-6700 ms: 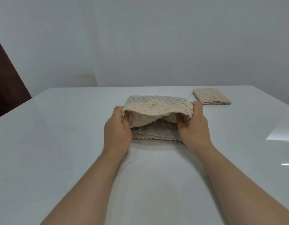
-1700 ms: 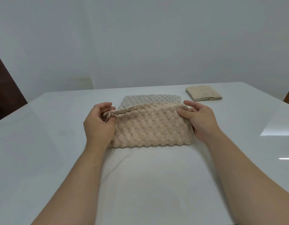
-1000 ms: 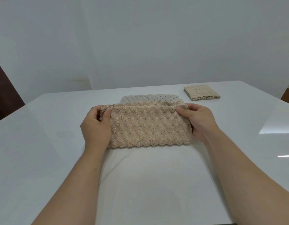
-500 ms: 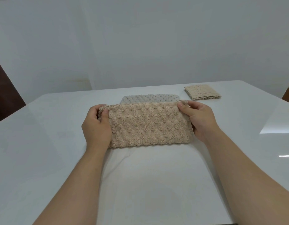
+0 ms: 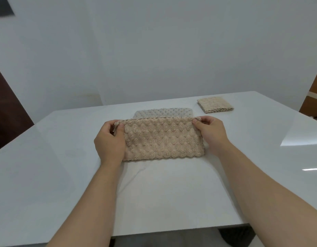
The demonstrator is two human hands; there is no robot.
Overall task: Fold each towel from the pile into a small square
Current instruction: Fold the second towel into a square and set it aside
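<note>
A beige bobble-textured towel (image 5: 163, 139) lies folded in half as a wide rectangle on the white table (image 5: 47, 175). My left hand (image 5: 109, 141) pinches its far left corner. My right hand (image 5: 211, 134) pinches its far right corner. The two layers' far edges line up. Behind it a grey towel (image 5: 163, 112) lies flat, mostly hidden by the beige one. A beige towel folded into a small square (image 5: 214, 104) rests at the back right.
The table's near edge (image 5: 154, 232) runs just below my forearms. A white wall stands behind the table. Dark brown wood shows at the far left (image 5: 6, 113) and far right (image 5: 314, 97). A dark object (image 5: 234, 236) sits under the table's near edge.
The beige towel's near half was brought over the far half and its edges aligned. In the last second my hands only shifted slightly at the far corners.
</note>
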